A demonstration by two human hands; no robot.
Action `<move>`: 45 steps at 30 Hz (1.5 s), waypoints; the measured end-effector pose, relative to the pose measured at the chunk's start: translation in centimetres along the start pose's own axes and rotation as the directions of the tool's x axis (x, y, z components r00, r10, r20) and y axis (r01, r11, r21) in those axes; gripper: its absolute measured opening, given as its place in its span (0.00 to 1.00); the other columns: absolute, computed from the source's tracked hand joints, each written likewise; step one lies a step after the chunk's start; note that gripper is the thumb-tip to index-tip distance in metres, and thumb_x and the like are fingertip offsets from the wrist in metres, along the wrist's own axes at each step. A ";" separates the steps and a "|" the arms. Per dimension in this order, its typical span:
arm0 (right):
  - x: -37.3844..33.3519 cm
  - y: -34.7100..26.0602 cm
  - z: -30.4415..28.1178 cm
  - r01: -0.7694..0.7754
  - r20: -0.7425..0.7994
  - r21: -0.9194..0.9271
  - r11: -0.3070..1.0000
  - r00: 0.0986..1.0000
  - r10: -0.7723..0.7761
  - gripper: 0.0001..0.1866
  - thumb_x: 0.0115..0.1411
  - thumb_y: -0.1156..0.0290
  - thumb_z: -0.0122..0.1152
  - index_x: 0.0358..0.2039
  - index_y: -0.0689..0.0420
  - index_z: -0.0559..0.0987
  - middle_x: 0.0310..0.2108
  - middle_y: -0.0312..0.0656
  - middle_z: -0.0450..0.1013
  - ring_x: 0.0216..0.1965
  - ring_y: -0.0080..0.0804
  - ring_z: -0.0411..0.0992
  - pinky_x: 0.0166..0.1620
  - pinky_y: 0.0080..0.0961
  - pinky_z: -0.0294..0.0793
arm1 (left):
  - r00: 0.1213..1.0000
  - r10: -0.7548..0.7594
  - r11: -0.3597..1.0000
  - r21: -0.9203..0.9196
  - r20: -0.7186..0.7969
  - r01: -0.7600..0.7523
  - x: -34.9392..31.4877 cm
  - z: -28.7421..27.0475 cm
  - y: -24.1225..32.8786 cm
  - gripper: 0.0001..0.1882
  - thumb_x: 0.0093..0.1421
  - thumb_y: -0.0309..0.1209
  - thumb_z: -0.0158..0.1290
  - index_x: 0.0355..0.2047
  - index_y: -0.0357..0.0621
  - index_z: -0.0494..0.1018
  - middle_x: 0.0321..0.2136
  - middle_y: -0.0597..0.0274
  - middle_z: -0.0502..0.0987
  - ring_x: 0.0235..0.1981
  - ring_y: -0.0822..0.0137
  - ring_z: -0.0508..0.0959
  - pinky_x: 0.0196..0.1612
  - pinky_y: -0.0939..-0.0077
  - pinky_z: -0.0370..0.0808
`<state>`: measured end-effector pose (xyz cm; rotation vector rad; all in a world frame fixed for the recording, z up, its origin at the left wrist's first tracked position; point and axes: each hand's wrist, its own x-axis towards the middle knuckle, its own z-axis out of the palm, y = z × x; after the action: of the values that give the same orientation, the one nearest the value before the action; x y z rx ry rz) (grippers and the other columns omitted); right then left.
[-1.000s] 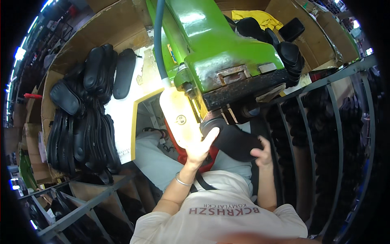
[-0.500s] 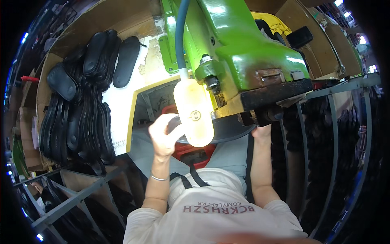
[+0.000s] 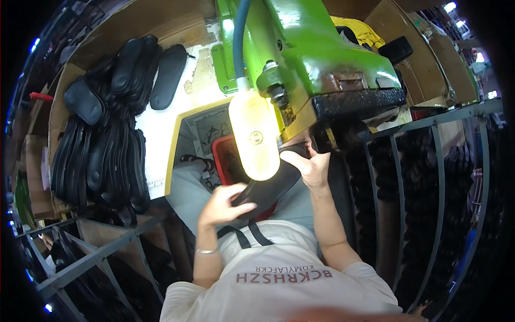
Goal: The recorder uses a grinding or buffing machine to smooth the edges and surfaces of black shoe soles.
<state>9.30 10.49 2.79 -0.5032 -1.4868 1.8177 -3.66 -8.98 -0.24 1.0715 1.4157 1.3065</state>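
A black shoe sole (image 3: 274, 192) slants between my hands, just below the head of a green machine (image 3: 343, 61). My left hand (image 3: 221, 206) grips its lower-left end, thumb on the near side. At its upper-right end my right hand (image 3: 310, 167) is closed on it, close under the machine head. A glowing oblong lamp (image 3: 252, 155) on a blue hose (image 3: 239, 43) hides part of the sole and of the machine's working point. More black soles (image 3: 102, 155) lie piled on the white tabletop (image 3: 155, 129) to the left, one apart (image 3: 169, 78).
A yellow-edged opening (image 3: 174, 145) in the tabletop shows a red basket (image 3: 221, 161) below. Metal racks (image 3: 96, 257) stand at left, and others (image 3: 442, 177) filled with dark pieces stand at right. Cardboard (image 3: 145, 24) walls the table's back; a yellow cloth (image 3: 359, 32) lies behind the machine.
The sole has swung from lying level under the machine head to a slant toward me. My right hand has moved left and my left hand nearer to me, both still holding it.
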 end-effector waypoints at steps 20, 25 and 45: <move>-6.6 -4.6 -10.3 -0.231 -0.376 -0.086 0.969 0.908 0.183 0.13 0.49 0.71 0.61 0.34 0.62 0.71 0.30 0.35 0.69 0.32 0.19 0.67 0.37 0.16 0.66 | 0.866 0.203 0.973 0.193 -0.456 -0.126 6.9 5.2 1.5 0.11 0.51 0.19 0.59 0.35 0.36 0.72 0.28 0.65 0.74 0.31 0.75 0.73 0.36 0.82 0.70; -0.3 -5.4 -9.4 -0.130 -0.145 -0.044 0.990 0.982 0.122 0.12 0.49 0.73 0.62 0.34 0.61 0.71 0.28 0.34 0.70 0.29 0.17 0.67 0.34 0.13 0.66 | 0.915 0.205 0.962 -0.099 -0.348 -0.254 5.9 2.5 2.4 0.18 0.46 0.16 0.61 0.39 0.35 0.72 0.34 0.61 0.73 0.36 0.69 0.73 0.42 0.78 0.71; -0.1 0.5 0.1 0.053 0.008 -0.214 0.975 0.999 -0.052 0.25 0.39 0.80 0.74 0.38 0.64 0.71 0.33 0.40 0.75 0.33 0.21 0.73 0.37 0.17 0.72 | 0.978 -0.059 0.993 -0.112 -0.202 0.037 1.2 1.7 -0.3 0.14 0.49 0.16 0.60 0.36 0.35 0.70 0.33 0.61 0.76 0.36 0.73 0.76 0.42 0.79 0.73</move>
<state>9.17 10.28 2.29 -0.5604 -1.6918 1.6265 -2.26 -7.42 -0.62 0.8448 1.4934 1.4742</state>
